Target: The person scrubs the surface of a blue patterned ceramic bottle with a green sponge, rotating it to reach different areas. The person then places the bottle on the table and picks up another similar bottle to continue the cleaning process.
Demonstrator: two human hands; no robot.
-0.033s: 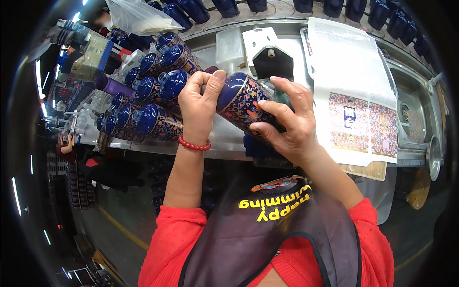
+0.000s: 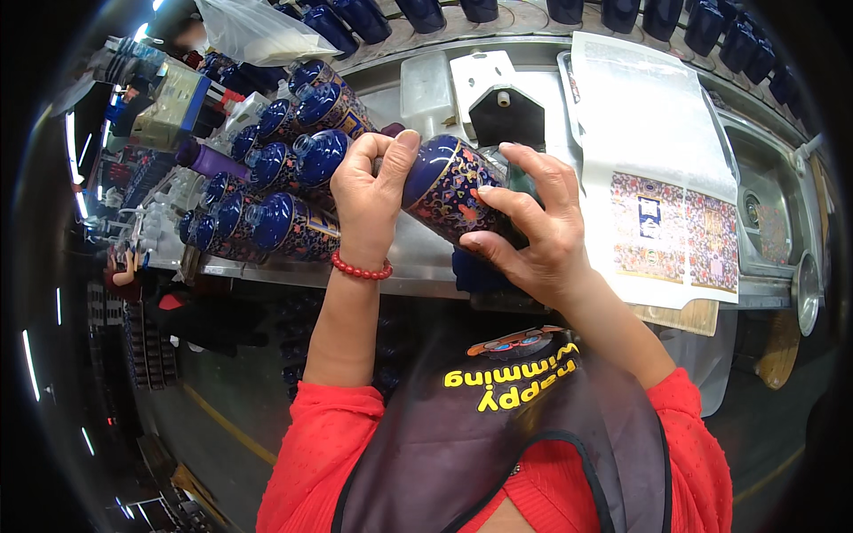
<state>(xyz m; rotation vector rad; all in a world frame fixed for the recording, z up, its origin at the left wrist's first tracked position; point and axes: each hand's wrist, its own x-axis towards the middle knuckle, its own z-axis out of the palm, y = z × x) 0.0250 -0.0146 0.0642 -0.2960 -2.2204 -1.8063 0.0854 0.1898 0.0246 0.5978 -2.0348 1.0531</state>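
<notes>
A dark blue bottle with a colourful floral wrap (image 2: 458, 197) is held tilted above the metal counter, its glossy blue shoulder toward the left. My left hand (image 2: 373, 178) is closed around its neck end, which the fingers hide. Against the patterned side rests my right hand (image 2: 542, 222), its thumb and bent fingers spread around the body near the base. Just left of my left hand stands a group of similar blue bottles (image 2: 320, 158) with clear necks and the same floral pattern. Beneath the held bottle lies a dark blue cloth-like item (image 2: 484, 274), partly hidden.
Printed floral label sheets (image 2: 675, 229) lie under translucent paper (image 2: 649, 107) on the right. Beyond them is a metal sink (image 2: 764, 200). A black-faced fixture (image 2: 506, 115) and a clear plastic tub (image 2: 426, 89) stand behind my hands. Plain blue bottles (image 2: 617, 13) line the far edge.
My right thumb has shifted slightly to the left along the bottle's side. My left hand and the bottle look almost unmoved.
</notes>
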